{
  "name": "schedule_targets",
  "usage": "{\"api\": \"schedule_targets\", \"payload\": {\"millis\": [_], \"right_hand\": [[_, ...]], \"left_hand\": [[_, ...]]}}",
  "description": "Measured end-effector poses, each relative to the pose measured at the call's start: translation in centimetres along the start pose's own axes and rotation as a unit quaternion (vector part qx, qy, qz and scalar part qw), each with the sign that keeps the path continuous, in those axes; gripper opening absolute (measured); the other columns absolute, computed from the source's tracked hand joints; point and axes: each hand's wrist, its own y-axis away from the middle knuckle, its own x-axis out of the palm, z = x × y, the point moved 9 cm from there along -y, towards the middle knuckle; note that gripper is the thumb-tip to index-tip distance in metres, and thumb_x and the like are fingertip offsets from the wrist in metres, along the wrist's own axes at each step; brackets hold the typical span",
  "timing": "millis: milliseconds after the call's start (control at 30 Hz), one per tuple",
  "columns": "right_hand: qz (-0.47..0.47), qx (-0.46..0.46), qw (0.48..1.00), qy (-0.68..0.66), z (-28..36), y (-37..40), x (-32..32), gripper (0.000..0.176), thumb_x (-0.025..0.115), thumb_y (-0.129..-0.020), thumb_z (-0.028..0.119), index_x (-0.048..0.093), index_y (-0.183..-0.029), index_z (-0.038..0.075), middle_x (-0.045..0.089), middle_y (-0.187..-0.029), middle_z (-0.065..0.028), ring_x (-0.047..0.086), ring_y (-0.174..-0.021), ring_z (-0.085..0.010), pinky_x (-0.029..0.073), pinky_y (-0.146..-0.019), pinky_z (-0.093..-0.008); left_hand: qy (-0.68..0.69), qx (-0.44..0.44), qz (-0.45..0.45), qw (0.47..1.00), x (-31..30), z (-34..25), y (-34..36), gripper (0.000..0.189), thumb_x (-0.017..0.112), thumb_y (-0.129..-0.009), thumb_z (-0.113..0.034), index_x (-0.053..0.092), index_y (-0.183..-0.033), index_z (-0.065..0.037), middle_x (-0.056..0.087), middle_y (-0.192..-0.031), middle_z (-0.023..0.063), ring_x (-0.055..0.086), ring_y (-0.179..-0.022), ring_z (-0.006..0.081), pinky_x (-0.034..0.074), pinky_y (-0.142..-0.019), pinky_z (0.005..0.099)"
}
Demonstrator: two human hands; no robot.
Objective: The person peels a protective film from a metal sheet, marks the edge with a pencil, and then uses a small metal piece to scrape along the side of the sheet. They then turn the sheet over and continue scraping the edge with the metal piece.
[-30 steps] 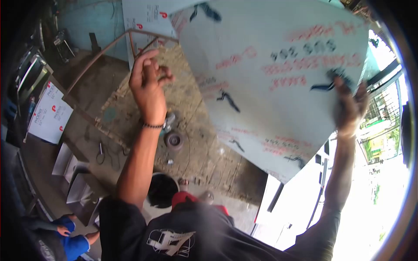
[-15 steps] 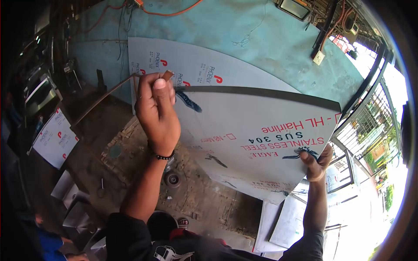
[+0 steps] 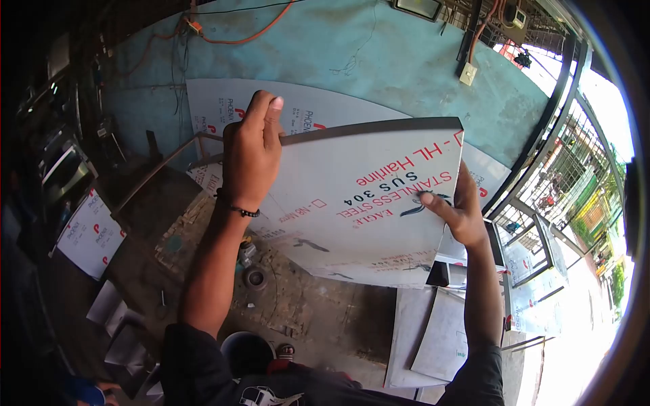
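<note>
A folded stainless steel panel [image 3: 365,237] with white printed film is held up before me, its dark narrow edge on top. At its right side my right hand [image 3: 462,213] grips it, thumb flat on the printed face and fingers behind. My left hand [image 3: 256,149], a bead bracelet [image 3: 245,212] at its wrist, is raised at the panel's upper left edge. Its fingers are curled closed with the thumb up against them. Whatever lies between them is hidden.
Behind stands a blue-green wall [image 3: 291,54] with a large Phoenix-printed sheet [image 3: 210,101] against it. Below are a worn work surface [image 3: 298,304] with a grinder [image 3: 256,277] and a dark bucket [image 3: 247,352]. Bent metal pieces [image 3: 112,308] lie left; another person's hand [image 3: 108,392] shows lower left.
The panel and my right hand have shifted left in view, and the panel's right end has turned up. The small brown piece at my left fingertips no longer shows.
</note>
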Motion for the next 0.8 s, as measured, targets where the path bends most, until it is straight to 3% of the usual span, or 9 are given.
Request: {"api": "schedule_targets", "payload": {"millis": [100, 267, 367, 433, 567, 600, 633, 700, 800], "right_hand": [[-0.048, -0.019, 0.997, 0.053, 0.9, -0.3, -0.9, 0.05, 0.081, -0.08, 0.022, 0.05, -0.112, -0.001, 0.067, -0.1, -0.0145, 0.062, -0.1, -0.0187, 0.045, -0.092, -0.0341], [-0.158, -0.073, 0.982, 0.075, 1.9, -0.7, -3.2, 0.051, 0.077, -0.085, 0.036, 0.052, -0.107, -0.002, 0.065, -0.085, -0.0114, 0.058, -0.079, -0.0149, 0.047, -0.073, -0.031], [-0.202, -0.071, 0.976, 0.044, 3.7, -1.1, -3.1, 0.047, 0.077, -0.085, 0.036, 0.055, -0.099, -0.003, 0.065, -0.083, -0.0103, 0.057, -0.076, -0.0122, 0.047, -0.068, -0.0281], [-0.268, -0.071, 0.961, -0.005, 3.9, 0.0, -2.7, 0.043, 0.079, -0.085, 0.035, 0.061, -0.089, -0.003, 0.066, -0.076, -0.0054, 0.056, -0.066, -0.0078, 0.047, -0.062, -0.0223], [-0.339, -0.116, 0.933, 0.04, 4.0, 1.8, -3.8, 0.033, 0.081, -0.083, 0.028, 0.068, -0.081, -0.003, 0.066, -0.067, -0.0036, 0.057, -0.059, -0.0053, 0.046, -0.059, -0.0191], [-0.327, -0.098, 0.939, 0.031, 3.5, 1.5, -3.8, 0.038, 0.081, -0.083, 0.028, 0.074, -0.102, -0.003, 0.072, -0.087, -0.0054, 0.062, -0.074, -0.0076, 0.047, -0.069, -0.02], [-0.386, -0.058, 0.92, 0.026, 1.8, 1.1, -5.1, 0.033, 0.083, -0.081, 0.023, 0.074, -0.101, -0.002, 0.073, -0.087, -0.0046, 0.062, -0.072, -0.0062, 0.046, -0.068, -0.0191], [-0.341, -0.086, 0.935, 0.047, 5.0, -0.2, -2.6, 0.04, 0.073, -0.085, 0.043, 0.072, -0.082, 0.003, 0.065, -0.066, -0.0036, 0.057, -0.054, -0.011, 0.044, -0.054, -0.0227], [-0.3, -0.051, 0.952, -0.011, 1.4, -4.2, -3.6, 0.039, 0.074, -0.084, 0.043, 0.072, -0.082, 0.004, 0.063, -0.064, -0.0024, 0.053, -0.051, -0.0087, 0.04, -0.05, -0.0227]], "left_hand": [[-0.002, -0.023, -0.01, 1.0, 1.0, -0.3, -0.2, 0.031, 0.045, -0.106, -0.026, 0.052, -0.09, -0.001, 0.053, -0.059, 0.0072, 0.051, -0.054, 0.0151, 0.042, -0.055, 0.0294], [-0.026, -0.017, -0.035, 0.999, 1.9, -0.9, -0.4, 0.03, 0.046, -0.106, -0.025, 0.054, -0.092, 0.0, 0.054, -0.058, 0.0072, 0.051, -0.054, 0.015, 0.043, -0.057, 0.0294], [-0.044, -0.009, -0.035, 0.998, 2.2, -1.9, -0.1, 0.029, 0.047, -0.106, -0.024, 0.055, -0.092, 0.0, 0.055, -0.059, 0.0062, 0.052, -0.055, 0.014, 0.043, -0.058, 0.0285], [-0.053, -0.013, -0.018, 0.998, 2.4, -2.6, 0.5, 0.029, 0.047, -0.105, -0.024, 0.055, -0.092, 0.0, 0.056, -0.06, 0.0057, 0.053, -0.055, 0.0135, 0.044, -0.058, 0.0279], [-0.036, 0.052, -0.082, 0.995, 1.3, -4.2, 1.3, 0.027, 0.048, -0.105, -0.021, 0.057, -0.094, 0.001, 0.06, -0.064, 0.004, 0.057, -0.057, 0.0122, 0.046, -0.061, 0.0259], [-0.029, 0.087, -0.105, 0.99, 1.0, -4.6, 1.6, 0.025, 0.048, -0.105, -0.02, 0.058, -0.095, 0.001, 0.062, -0.066, 0.0036, 0.059, -0.058, 0.0121, 0.047, -0.062, 0.0255], [-0.032, 0.079, -0.094, 0.992, 1.5, -3.9, 1.4, 0.025, 0.048, -0.105, -0.02, 0.058, -0.095, 0.001, 0.062, -0.066, 0.0036, 0.059, -0.058, 0.0121, 0.047, -0.062, 0.0255], [-0.007, 0.083, -0.077, 0.994, 2.8, -2.5, 0.1, 0.03, 0.049, -0.105, -0.025, 0.058, -0.087, -0.003, 0.053, -0.066, 0.0041, 0.054, -0.062, 0.011, 0.042, -0.056, 0.0289], [-0.057, 0.115, -0.1, 0.987, 4.7, -2.1, -1.9, 0.033, 0.048, -0.105, -0.024, 0.054, -0.085, 0.001, 0.049, -0.064, 0.0074, 0.052, -0.058, 0.0121, 0.041, -0.054, 0.0306]]}}
